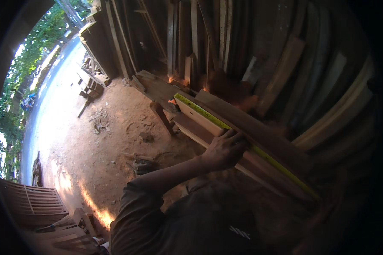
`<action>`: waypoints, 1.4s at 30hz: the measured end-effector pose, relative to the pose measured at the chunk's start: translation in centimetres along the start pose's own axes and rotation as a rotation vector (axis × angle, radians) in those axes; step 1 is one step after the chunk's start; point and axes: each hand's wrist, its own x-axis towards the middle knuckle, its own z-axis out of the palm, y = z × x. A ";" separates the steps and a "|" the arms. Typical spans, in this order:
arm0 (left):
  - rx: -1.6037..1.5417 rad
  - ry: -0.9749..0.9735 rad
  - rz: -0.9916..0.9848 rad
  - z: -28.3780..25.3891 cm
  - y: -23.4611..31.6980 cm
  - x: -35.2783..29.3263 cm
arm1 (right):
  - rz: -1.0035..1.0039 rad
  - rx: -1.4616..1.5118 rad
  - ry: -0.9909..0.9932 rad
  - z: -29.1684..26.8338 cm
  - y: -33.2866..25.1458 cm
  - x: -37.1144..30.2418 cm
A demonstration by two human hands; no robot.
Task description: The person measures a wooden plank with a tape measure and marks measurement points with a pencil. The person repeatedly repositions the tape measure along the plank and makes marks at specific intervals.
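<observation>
L hand (225, 151) was at approx centre of view, its forearm reaching in from 8 o'clock, dark sleeve (136, 216) pushed up nr the elbow. Grip: fingers bent & close together over the top of a yellow tape measure (202, 111) and the pale board (200, 122) under it; back of hand faced up. Thumb wasn't clear, so can't tell if the grip was clamped or only pressing. Tape ran straight along the wood, passing under the hand, from approx 10–11 o'clock of it down to 4 o'clock, where it faded into shadow. R hand couldn't be made out; can't tell its grip.

A darker board (242, 111) lay alongside the tape, at 1 o'clock from the hand. The wood lay by a rough wooden counter (157, 87), at 10–11 o'clock, w/ a slanted leg (161, 117) below. Upright planks (223, 34) stood at 12 o'clock; offcuts (91, 87) were heaped at 10 o'clock on the sandy floor (119, 136), w/ a slatted frame (34, 199) btwn 8 & 9.
</observation>
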 end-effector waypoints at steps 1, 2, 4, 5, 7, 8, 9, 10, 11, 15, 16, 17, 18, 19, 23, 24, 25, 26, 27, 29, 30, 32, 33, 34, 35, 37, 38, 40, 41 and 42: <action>-0.007 -0.014 0.012 0.0 -0.1 0.1 | -0.031 0.042 -0.023 1.5 -1.6 -0.1; -0.008 -0.032 0.026 0.0 -0.2 0.1 | -0.058 0.095 -0.062 3.3 -3.1 -0.2; -0.035 -0.044 0.012 -0.1 0.0 0.0 | -0.100 0.215 -0.175 7.4 -6.3 -0.7; -0.045 -0.053 0.007 -0.3 0.1 -0.1 | -0.109 0.277 -0.255 9.9 -7.9 -1.0; -0.067 -0.035 0.024 -0.3 0.1 -0.3 | -0.098 0.395 -0.450 15.4 -10.9 -2.0; -0.082 -0.025 0.031 -0.2 0.0 -0.3 | -0.064 0.406 -0.554 18.2 -12.3 -2.5; -0.100 -0.001 0.036 -0.1 -0.2 -0.3 | -0.011 0.360 -0.658 21.0 -13.6 -3.1; -0.126 0.018 0.037 -0.1 -0.3 -0.4 | 0.045 0.272 -0.741 23.6 -14.9 -3.7; -0.154 0.044 0.037 0.0 -0.3 -0.5 | 0.086 0.194 -0.831 26.1 -16.0 -4.2; -0.163 -0.030 0.069 0.7 -0.8 -0.6 | 0.176 0.238 -1.105 35.5 -17.8 -4.6; -0.170 0.015 0.081 1.0 -0.8 -0.5 | 0.182 0.179 -1.132 37.3 -17.7 -4.4; -0.171 0.040 0.094 1.1 -1.0 -0.6 | 0.176 0.152 -1.175 38.9 -17.5 -4.2; -0.168 0.071 0.112 1.1 -1.2 -0.6 | 0.173 0.124 -1.216 40.2 -17.1 -4.2; -0.158 0.082 0.132 1.2 -1.4 -0.7 | 0.225 0.129 -1.213 41.4 -16.7 -4.2; -0.106 -0.119 0.132 1.5 -1.9 -0.8 | 0.342 0.124 -1.199 43.4 -15.0 -4.4; -0.119 -0.086 0.133 1.6 -2.0 -0.8 | 0.349 0.118 -1.200 43.5 -14.7 -4.5; -0.132 -0.054 0.132 1.8 -2.0 -0.9 | 0.350 0.091 -1.177 43.4 -14.5 -4.5; -0.128 -0.021 0.136 1.9 -1.9 -0.9 | 0.351 0.067 -1.154 43.3 -14.4 -4.6; -0.175 -0.023 0.133 2.1 -2.0 -1.0 | 0.335 0.077 -1.148 43.2 -14.3 -4.7; -0.222 -0.043 0.135 2.4 -2.1 -1.1 | 0.348 0.053 -1.118 43.2 -14.2 -4.9; -0.249 -0.015 0.136 2.4 -2.1 -1.1 | 0.343 0.061 -1.115 43.4 -14.2 -5.0; -0.279 -0.005 0.132 2.5 -2.2 -1.3 | 0.351 0.058 -1.100 43.5 -14.3 -5.2; -0.281 -0.003 0.134 2.5 -2.3 -1.3 | 0.356 0.056 -1.092 43.5 -14.3 -5.3; -0.286 -0.001 0.135 2.4 -2.3 -1.2 | 0.348 0.066 -1.094 43.6 -14.3 -5.3; -0.282 -0.055 0.133 2.4 -2.3 -1.2 | 0.341 0.075 -1.094 43.5 -14.3 -5.3; -0.341 0.030 0.140 2.3 -2.3 -1.3 | 0.351 0.090 -1.078 43.3 -14.3 -5.3; -0.366 0.045 0.142 2.2 -2.3 -1.3 | 0.367 0.098 -1.065 43.2 -14.3 -5.2; -0.392 0.060 0.156 2.2 -2.5 -1.3 | 0.379 0.091 -1.038 43.1 -14.2 -5.0; -0.410 0.094 0.162 2.3 -2.5 -1.3 | 0.377 0.075 -1.026 43.0 -14.1 -5.1; -0.393 0.079 0.154 2.4 -2.4 -1.3 | 0.369 0.077 -1.025 43.0 -14.0 -5.1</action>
